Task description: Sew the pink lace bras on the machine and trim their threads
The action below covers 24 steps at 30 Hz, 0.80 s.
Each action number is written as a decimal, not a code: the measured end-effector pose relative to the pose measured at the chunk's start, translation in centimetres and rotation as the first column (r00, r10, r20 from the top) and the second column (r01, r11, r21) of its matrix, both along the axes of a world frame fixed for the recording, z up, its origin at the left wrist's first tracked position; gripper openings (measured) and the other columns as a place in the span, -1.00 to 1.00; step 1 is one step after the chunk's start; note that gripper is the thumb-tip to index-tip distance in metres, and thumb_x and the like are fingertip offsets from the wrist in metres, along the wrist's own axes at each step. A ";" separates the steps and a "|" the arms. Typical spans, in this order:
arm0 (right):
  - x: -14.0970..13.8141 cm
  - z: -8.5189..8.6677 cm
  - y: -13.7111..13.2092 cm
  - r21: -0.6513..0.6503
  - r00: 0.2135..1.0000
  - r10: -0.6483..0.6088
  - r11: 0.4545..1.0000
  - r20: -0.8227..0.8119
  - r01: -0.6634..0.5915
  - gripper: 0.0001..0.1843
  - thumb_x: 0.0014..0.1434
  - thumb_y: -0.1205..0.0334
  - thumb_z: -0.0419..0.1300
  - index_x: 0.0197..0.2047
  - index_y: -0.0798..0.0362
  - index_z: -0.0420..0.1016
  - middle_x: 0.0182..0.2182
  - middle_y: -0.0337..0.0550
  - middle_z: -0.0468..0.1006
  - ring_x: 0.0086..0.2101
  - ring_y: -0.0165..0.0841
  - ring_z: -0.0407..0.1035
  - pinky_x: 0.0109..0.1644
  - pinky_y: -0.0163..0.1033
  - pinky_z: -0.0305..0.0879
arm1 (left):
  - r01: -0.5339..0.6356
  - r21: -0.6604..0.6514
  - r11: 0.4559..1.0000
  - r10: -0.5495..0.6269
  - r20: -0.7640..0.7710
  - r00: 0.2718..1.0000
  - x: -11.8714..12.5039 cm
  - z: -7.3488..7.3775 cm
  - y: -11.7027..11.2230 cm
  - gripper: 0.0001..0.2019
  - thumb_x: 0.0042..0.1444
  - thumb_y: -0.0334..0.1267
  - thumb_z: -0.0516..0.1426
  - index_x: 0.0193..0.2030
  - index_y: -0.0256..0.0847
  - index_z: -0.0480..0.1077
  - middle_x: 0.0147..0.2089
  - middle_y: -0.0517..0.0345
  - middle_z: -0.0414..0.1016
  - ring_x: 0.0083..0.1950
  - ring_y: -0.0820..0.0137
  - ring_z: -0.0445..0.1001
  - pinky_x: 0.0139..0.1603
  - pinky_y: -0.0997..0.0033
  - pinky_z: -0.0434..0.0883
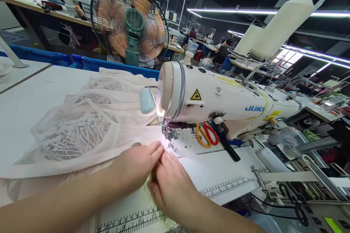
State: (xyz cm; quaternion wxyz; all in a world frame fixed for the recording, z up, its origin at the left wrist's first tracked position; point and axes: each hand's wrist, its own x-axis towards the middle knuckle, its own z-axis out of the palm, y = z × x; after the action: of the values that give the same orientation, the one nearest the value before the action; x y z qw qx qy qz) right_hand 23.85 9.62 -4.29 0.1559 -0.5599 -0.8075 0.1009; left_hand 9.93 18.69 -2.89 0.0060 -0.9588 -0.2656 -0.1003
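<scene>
Pale pink sheer fabric (124, 127) with lace panels lies bunched across the white sewing table and runs up to the needle area of a white JUKI sewing machine (213, 93). Just in front of the presser foot (167, 134), my left hand (138, 162) pinches the fabric's edge. My right hand (173, 178) is close against it, fingertips together on the same edge. Both sets of fingertips partly cover the cloth between them. Below my hands, a yellowish lace piece (147, 193) hangs over the near edge. The lamp lights the spot brightly.
Scissors (207, 135) with orange and red handles lie under the machine arm beside a black-handled tool (231, 149). Ruler markings (136, 222) run along the table's front. A large fan (131, 22) stands behind. Thread cones (284, 25) rise at right. Other people sit at machines farther back.
</scene>
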 end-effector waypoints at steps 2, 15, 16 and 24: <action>-0.1 0.1 0.0 -0.021 1.000 0.000 1.000 -0.023 -0.001 -0.39 0.18 0.24 0.03 0.27 0.31 0.12 0.25 0.15 0.17 0.24 -0.10 0.01 0.32 -0.02 -0.03 | 0.023 -0.001 1.000 -0.023 0.016 1.000 -0.6 -0.5 -0.7 -0.61 0.06 -0.45 0.03 0.06 -0.28 0.36 -0.02 -0.03 0.49 -0.24 0.29 0.45 -0.26 0.34 0.44; 2.0 -0.4 -1.2 0.113 0.992 0.082 0.991 -0.099 -0.071 -0.61 0.19 0.28 0.03 0.05 0.27 0.34 0.12 0.15 0.35 0.16 -0.15 0.18 0.23 -0.02 0.18 | 0.197 0.129 0.972 -0.197 -0.007 0.980 -2.6 -0.7 2.0 -0.57 0.06 -0.57 -0.02 0.04 -0.27 0.40 0.09 0.00 0.47 -0.02 0.18 0.42 -0.14 0.26 0.44; 2.2 -0.4 -1.3 0.132 0.991 0.081 0.989 -0.109 -0.066 -0.63 0.19 0.29 0.03 0.03 0.26 0.35 0.11 0.15 0.37 0.15 -0.16 0.20 0.21 -0.02 0.20 | 0.193 0.113 0.975 -0.192 -0.024 0.981 -2.6 -0.7 2.3 -0.55 0.04 -0.59 -0.02 0.05 -0.25 0.40 0.11 0.00 0.46 0.00 0.17 0.42 -0.15 0.26 0.45; 2.7 -0.7 -1.7 0.183 0.989 0.059 0.983 -0.137 -0.033 -0.70 0.19 0.32 0.01 -0.03 0.19 0.37 0.09 0.14 0.40 0.12 -0.17 0.25 0.16 -0.03 0.28 | 0.232 -0.068 0.970 -0.238 -0.098 0.966 -2.9 0.3 3.6 -0.53 0.05 -0.57 -0.03 0.09 -0.22 0.38 0.16 -0.01 0.41 0.12 0.12 0.36 0.02 0.16 0.42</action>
State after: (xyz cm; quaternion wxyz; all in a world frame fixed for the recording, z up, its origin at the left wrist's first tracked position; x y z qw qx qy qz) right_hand 26.59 7.92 -4.96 0.2604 -0.5160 -0.8130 0.0705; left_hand 7.02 22.25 -2.63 -0.0187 -0.9873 -0.1520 -0.0420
